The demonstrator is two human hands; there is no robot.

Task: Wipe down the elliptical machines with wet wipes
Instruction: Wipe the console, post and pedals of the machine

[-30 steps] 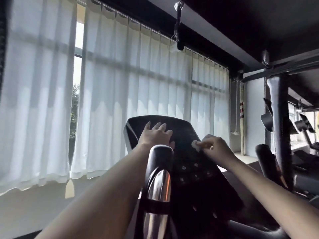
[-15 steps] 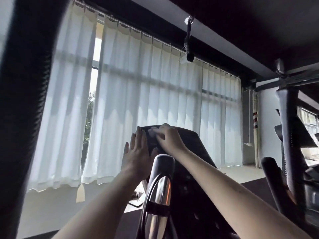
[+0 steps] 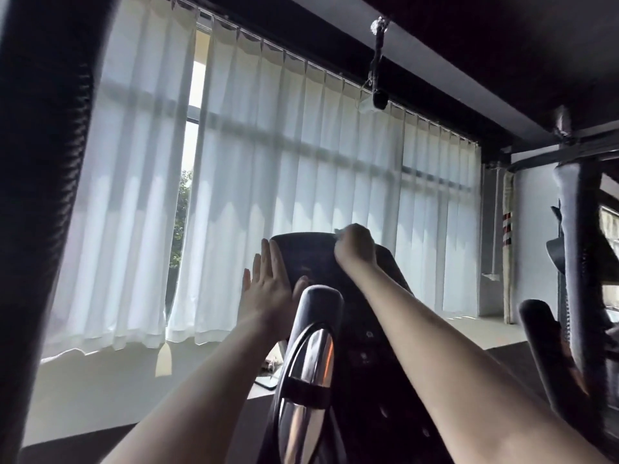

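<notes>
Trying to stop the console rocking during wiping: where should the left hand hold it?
Probably its left edge, from the left: the console is a thin tilted slab, so fingers behind and thumb in front clamp it. The left hand lies flat there. The right hand holds the wet wipe at the top edge; the chrome handlebar blocks the front.

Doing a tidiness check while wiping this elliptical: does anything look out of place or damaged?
Nothing looks damaged or spilled. Two small oddities: the white curtains hang parted at one gap, baring the window, and a flat dark object lies on the floor below the console, too small to identify.
</notes>
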